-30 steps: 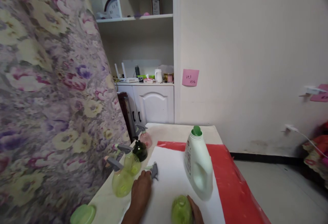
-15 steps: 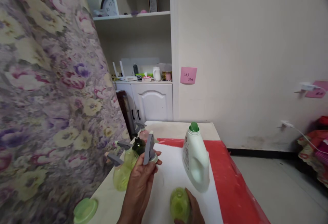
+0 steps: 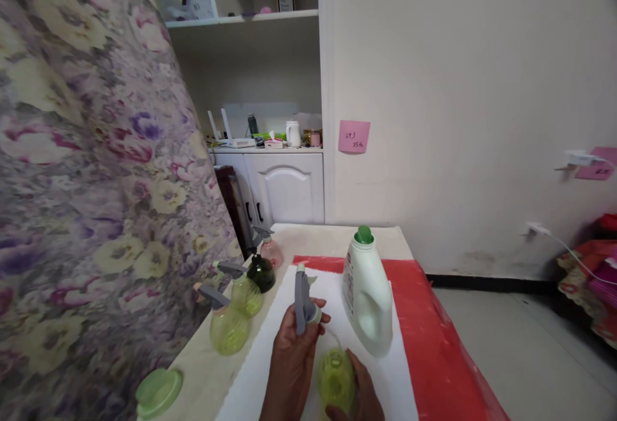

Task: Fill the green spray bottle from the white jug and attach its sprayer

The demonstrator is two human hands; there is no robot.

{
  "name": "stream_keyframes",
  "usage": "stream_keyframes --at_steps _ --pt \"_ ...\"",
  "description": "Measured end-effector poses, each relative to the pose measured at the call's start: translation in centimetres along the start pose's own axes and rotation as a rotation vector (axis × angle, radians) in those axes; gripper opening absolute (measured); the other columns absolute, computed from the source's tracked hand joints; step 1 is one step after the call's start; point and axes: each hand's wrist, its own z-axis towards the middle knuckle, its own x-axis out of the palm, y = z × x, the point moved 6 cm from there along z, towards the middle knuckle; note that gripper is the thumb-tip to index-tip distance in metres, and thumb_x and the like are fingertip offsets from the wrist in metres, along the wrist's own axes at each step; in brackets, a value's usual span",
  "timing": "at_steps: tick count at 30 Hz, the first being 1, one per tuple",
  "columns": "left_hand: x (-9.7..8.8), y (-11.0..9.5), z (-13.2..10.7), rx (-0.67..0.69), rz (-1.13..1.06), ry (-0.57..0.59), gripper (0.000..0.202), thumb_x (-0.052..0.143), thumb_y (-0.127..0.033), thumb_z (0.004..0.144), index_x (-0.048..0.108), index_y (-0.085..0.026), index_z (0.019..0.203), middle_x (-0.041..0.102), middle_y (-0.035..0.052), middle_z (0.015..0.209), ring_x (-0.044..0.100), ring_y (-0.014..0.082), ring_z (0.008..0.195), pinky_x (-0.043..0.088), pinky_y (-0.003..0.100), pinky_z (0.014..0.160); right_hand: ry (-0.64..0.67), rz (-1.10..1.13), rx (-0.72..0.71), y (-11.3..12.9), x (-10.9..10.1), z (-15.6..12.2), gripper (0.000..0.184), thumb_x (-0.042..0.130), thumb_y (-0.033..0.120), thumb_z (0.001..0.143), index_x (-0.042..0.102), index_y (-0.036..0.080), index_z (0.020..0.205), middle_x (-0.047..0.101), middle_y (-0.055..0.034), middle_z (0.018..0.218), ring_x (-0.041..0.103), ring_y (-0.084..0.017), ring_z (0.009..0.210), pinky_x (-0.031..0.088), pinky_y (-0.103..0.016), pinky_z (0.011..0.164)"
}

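Left hand (image 3: 294, 360) has carried the grey plastic trigger sprayer head (image 3: 303, 305) over the translucent green round bottle (image 3: 336, 379), gripped by right hand (image 3: 359, 392); insertion and screwing likely follow

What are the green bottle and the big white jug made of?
The green bottle looks like clear, glossy plastic: light shines through its tinted wall. The white jug seems to be smooth opaque plastic with a moulded handle and a green cap.
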Motion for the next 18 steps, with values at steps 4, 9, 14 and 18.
stream_keyframes --at_steps 4,9,14,18 --pt "-0.7 1.3 0.1 -0.017 0.049 -0.002 0.030 0.076 -0.034 0.074 0.067 -0.023 0.100 0.066 0.0028 0.109 0.061 0.0138 0.084 0.047 0.024 0.077 0.009 -0.001 0.001 0.0 0.0 -0.1 0.083 0.068 0.028 0.065 0.034 0.021 0.141 0.053 -0.0119 0.140 0.051 -0.032 0.129 0.047 -0.043 0.104" --pt "-1.6 3.8 -0.2 -0.075 0.178 0.095 0.028 0.074 -0.029 0.074 0.066 -0.025 0.101 0.070 0.0036 0.108 0.065 0.0191 0.091 0.051 0.028 0.079 0.026 -0.046 0.036 -0.1 -0.1 -0.1 0.083 0.068 0.027 0.063 0.039 0.019 0.140 0.055 -0.0120 0.138 0.052 -0.033 0.128 0.048 -0.043 0.104" --pt "-2.4 5.9 -0.8 -0.120 0.293 0.154 0.034 0.071 -0.029 0.073 0.067 -0.025 0.106 0.071 0.0075 0.113 0.066 0.0261 0.101 0.051 0.037 0.089 0.033 -0.008 0.019 0.0 0.0 0.0 0.083 0.069 0.029 0.065 0.035 0.019 0.141 0.054 -0.0132 0.139 0.051 -0.032 0.129 0.047 -0.043 0.105" --pt "-3.1 6.5 -0.7 -0.038 0.476 0.158 0.033 0.067 -0.023 0.072 0.069 -0.024 0.105 0.072 0.0061 0.109 0.063 0.0258 0.101 0.049 0.037 0.093 0.018 -0.012 0.019 0.3 -0.2 -0.1 0.083 0.069 0.029 0.066 0.035 0.021 0.141 0.054 -0.0129 0.139 0.053 -0.032 0.127 0.048 -0.044 0.104"
